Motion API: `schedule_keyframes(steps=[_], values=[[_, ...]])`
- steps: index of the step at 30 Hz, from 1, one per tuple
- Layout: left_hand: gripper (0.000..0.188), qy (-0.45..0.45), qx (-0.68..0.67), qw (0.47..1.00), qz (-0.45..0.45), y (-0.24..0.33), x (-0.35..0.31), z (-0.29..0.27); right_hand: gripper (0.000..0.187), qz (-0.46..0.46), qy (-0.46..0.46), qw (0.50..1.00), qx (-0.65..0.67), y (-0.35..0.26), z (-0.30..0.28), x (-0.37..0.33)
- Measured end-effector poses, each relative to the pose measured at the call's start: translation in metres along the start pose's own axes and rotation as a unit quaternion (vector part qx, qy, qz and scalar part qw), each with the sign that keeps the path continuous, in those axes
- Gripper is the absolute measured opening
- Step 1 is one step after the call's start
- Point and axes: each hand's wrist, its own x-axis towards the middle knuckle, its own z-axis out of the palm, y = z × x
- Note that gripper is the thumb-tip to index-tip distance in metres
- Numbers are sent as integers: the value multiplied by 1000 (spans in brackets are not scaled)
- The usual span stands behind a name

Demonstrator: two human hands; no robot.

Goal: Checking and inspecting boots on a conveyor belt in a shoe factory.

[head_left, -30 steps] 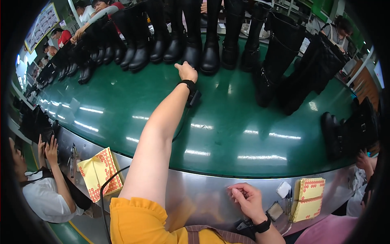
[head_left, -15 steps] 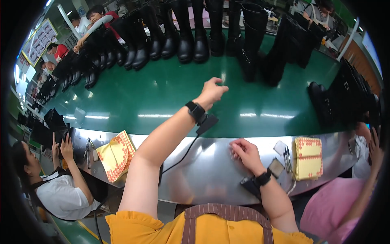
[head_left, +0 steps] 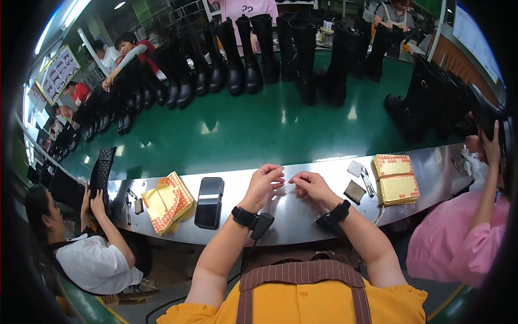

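Note:
My left hand [head_left: 264, 187] and my right hand [head_left: 314, 188] face each other above the metal worktop [head_left: 280, 216], fingertips a small gap apart. The fingers of both are curled in toward the thumbs, as in a pinch. Anything between them is too small to make out. Each wrist wears a black strap with a small black box. Left of my left hand lies a black phone [head_left: 209, 202]. To the right of my right hand are a dark square pad [head_left: 354, 191], a whitish pad [head_left: 355, 168] and some pens [head_left: 368, 181].
Yellow paper stacks with red-patterned borders lie left [head_left: 168, 204] and right [head_left: 396, 181]. Beyond is a green table [head_left: 232, 129] with a row of black boots [head_left: 234, 70] and more boots [head_left: 413, 100] at right. Co-workers on both sides handle black boots; others stand behind.
My left hand has drawn back from over the green table to the metal worktop beside my right hand. The phone, formerly behind my left arm, now shows. The view has shifted.

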Motion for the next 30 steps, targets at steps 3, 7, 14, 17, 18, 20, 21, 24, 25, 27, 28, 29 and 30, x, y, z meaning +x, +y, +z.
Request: schedule_keyframes(steps=[3, 7, 14, 17, 18, 20, 21, 24, 25, 27, 28, 29, 30], values=[[16, -6, -34, 999, -13, -12, 14, -10, 19, -20, 14, 1000, -11, 1, 0, -1], [18, -21, -61, 997, -31, -22, 26, -20, 19, -33, -10, 999, -8, 8, -1, -1], [20, -60, -133, 989, -8, -27, 22, -36, 18, -74, -11, 992, -98, 13, 4, -3], [19, -75, -146, 986, 2, -28, 21, -36, 17, -78, -7, 992, -102, 12, 6, -4], [19, -77, -139, 987, 5, -28, 22, -35, 17, -74, -1, 992, -100, 12, 6, -4], [19, -71, -124, 990, -5, -30, 22, -34, 17, -74, -2, 992, -102, 14, 5, -3], [19, -71, -124, 990, 5, -31, 23, -34, 18, -76, -4, 992, -99, 15, 5, -3], [19, -68, -122, 990, 2, -32, 23, -34, 18, -68, 3, 991, -116, 18, 6, -2], [19, -64, -120, 991, 1, -32, 23, -34, 18, -77, 4, 990, -117, 18, 7, -3], [19, -66, -117, 991, 1, -31, 23, -35, 17, -84, 9, 990, -115, 14, 10, -5], [19, -62, -118, 991, 0, -30, 23, -35, 17, -68, 6, 989, -135, 9, 11, -5], [20, -54, -119, 991, -13, -30, 23, -35, 17, -93, 4, 987, -128, 1, 11, -6], [19, -53, -116, 992, -14, -29, 23, -35, 18, -116, -25, 972, -202, -11, 7, -7]])
